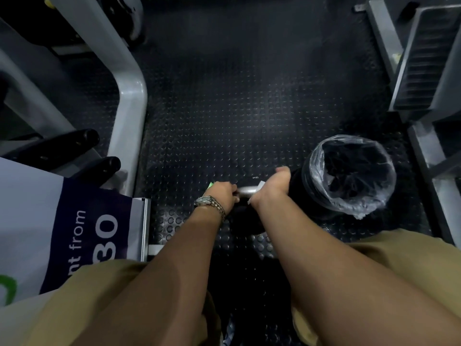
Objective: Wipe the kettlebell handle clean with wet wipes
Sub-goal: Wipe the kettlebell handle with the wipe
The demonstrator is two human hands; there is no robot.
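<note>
Two hands working: left hand (222, 193) curled round left end of kettlebell handle (247, 191), steadying; right hand (270, 188) clamps wet wipe (260, 184) round bar (low over floor (224, 108), beside bin (349, 176)). Best play: squeeze firm, twist while sliding full length.
</note>
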